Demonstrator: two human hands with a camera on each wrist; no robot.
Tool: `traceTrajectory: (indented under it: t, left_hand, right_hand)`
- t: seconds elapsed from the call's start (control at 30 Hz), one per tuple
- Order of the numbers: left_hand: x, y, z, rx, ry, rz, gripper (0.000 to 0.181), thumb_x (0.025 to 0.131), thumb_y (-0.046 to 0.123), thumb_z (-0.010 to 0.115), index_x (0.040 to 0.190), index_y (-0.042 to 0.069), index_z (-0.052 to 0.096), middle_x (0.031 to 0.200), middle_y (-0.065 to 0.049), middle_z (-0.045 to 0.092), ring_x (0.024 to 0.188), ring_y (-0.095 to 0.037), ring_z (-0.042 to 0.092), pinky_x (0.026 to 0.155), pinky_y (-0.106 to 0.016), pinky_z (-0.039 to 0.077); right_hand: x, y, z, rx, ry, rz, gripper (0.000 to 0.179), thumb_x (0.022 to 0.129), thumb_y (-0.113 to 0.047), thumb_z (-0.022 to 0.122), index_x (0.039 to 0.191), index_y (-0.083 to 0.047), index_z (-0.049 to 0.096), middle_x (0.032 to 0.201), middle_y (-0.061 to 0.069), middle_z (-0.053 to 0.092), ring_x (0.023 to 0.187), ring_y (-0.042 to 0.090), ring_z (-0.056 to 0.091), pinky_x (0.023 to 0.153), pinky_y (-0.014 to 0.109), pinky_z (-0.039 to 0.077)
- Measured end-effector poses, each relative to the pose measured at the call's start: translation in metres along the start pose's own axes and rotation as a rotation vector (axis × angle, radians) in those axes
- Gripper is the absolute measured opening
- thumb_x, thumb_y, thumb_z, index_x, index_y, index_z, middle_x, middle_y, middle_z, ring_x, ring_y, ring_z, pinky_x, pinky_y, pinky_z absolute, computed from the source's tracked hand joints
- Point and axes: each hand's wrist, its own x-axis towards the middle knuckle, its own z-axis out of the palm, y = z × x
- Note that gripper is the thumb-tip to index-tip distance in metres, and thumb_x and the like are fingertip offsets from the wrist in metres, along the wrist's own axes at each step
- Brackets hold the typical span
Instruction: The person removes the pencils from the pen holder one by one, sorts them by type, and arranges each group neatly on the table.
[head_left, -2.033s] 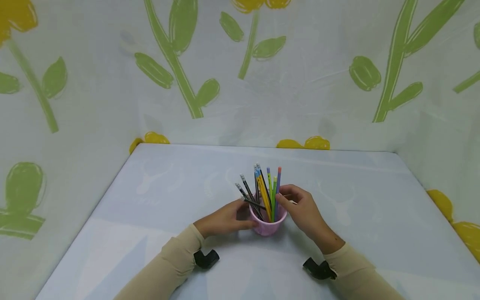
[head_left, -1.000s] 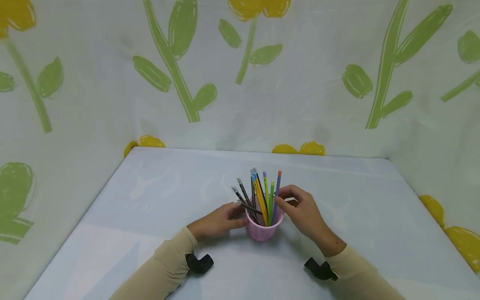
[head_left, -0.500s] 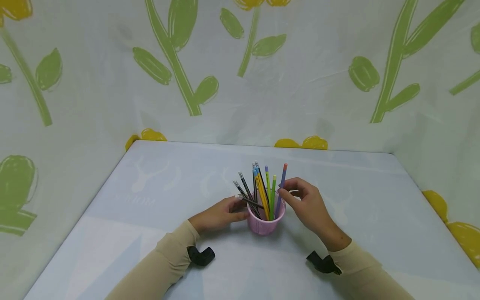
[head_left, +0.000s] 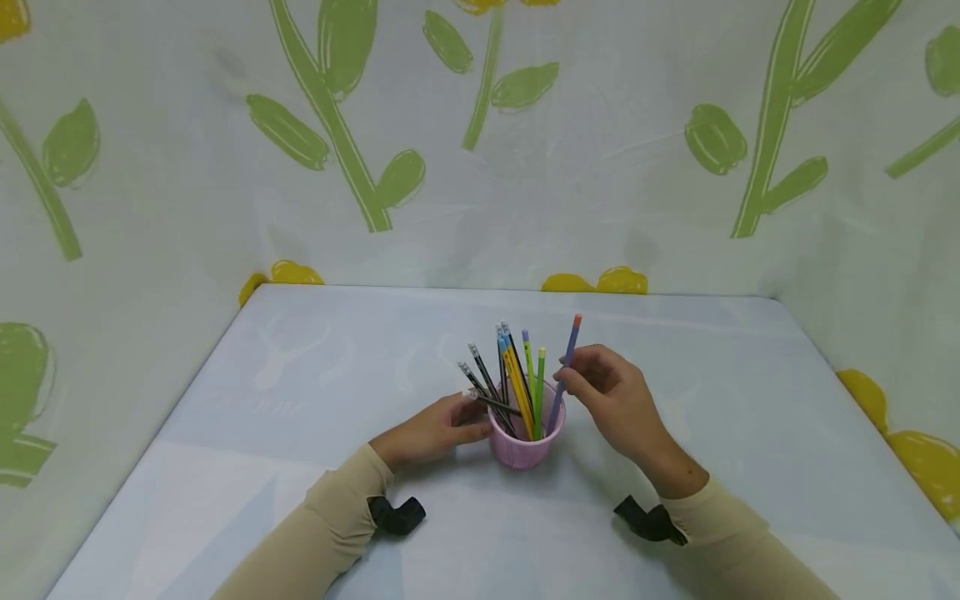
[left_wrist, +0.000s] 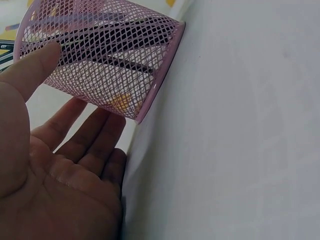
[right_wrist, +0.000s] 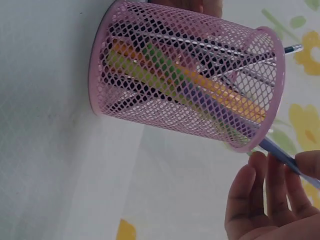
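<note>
A pink mesh pencil cup point(head_left: 520, 455) stands upright on the table, holding several pencils: black ones with erasers point(head_left: 483, 368), yellow ones point(head_left: 516, 379) and green ones point(head_left: 540, 387). My left hand point(head_left: 431, 433) steadies the cup from its left side, thumb on the near wall and fingers behind. In the left wrist view that thumb point(left_wrist: 37, 65) touches the mesh. My right hand point(head_left: 621, 404) pinches a purple pencil point(head_left: 572, 343) with an orange-red end between thumb and fingers. Its lower part is still inside the cup, tilted to the right, as the right wrist view shows.
A pale blue-white cloth covers the table point(head_left: 315, 367). Behind and beside it rise white walls point(head_left: 600, 200) printed with green stems and yellow flowers. Dark wrist mounts point(head_left: 397, 517) sit on both sleeves.
My right hand has drawn the purple pencil up and to the right, tilting it away from the other pencils. My left hand keeps its place at the cup.
</note>
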Motion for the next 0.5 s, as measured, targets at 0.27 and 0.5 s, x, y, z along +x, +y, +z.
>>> traceTrajectory:
  t: [0.27, 0.5]
  left_hand:
    - [0.000, 0.000, -0.001, -0.018, 0.000, -0.013, 0.060, 0.100, 0.038, 0.061, 0.148, 0.007, 0.044, 0.150, -0.010, 0.051, 0.143, -0.028, 0.043, 0.121, -0.047, 0.031]
    - [0.000, -0.002, 0.000, -0.016, -0.001, -0.030, 0.061, 0.100, 0.039, 0.060, 0.149, 0.008, 0.044, 0.150, -0.009, 0.051, 0.143, -0.027, 0.044, 0.121, -0.048, 0.031]
  right_hand:
    - [-0.001, -0.005, -0.004, 0.123, 0.066, -0.110, 0.014, 0.100, -0.007, 0.059, 0.113, -0.001, 0.059, 0.096, 0.015, 0.068, 0.077, 0.015, 0.066, 0.073, 0.024, 0.060]
    - [-0.003, -0.011, -0.011, 0.204, 0.143, -0.169, 0.018, 0.105, -0.006, 0.047, 0.121, 0.002, 0.050, 0.093, 0.001, 0.068, 0.076, 0.014, 0.071, 0.069, 0.026, 0.061]
